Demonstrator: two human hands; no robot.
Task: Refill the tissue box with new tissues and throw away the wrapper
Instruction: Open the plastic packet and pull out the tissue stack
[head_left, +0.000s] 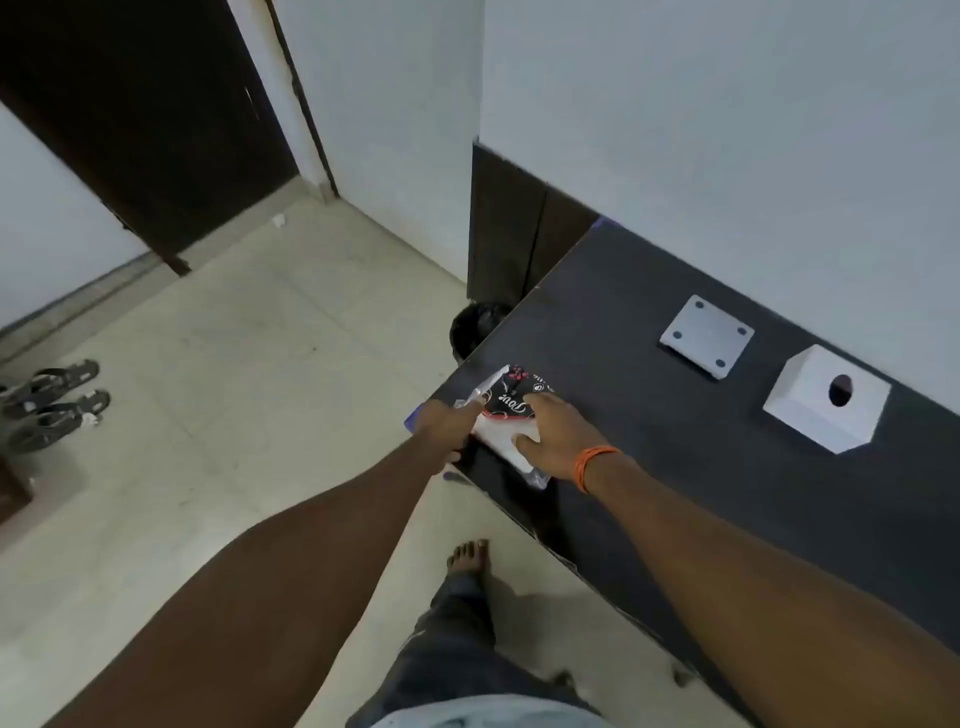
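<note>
A pack of tissues (506, 434) in a clear wrapper with a black printed label (511, 397) lies at the left corner of the dark table (727, 493). My left hand (447, 428) grips the wrapper's left end at the table edge. My right hand (558, 434), with an orange thread on the wrist, presses on the pack's right side, thumb on the white tissues. The white tissue box (826, 397) with a round hole in its top stands farther right near the wall. Its flat grey lid or base plate (706, 335) lies beside it.
A black-lined bin (475, 327) stands on the floor just past the table's left end. Sandals (52, 405) lie on the tiled floor at far left. A dark door (145, 119) stands open at the back. My bare foot (470, 556) is by the table.
</note>
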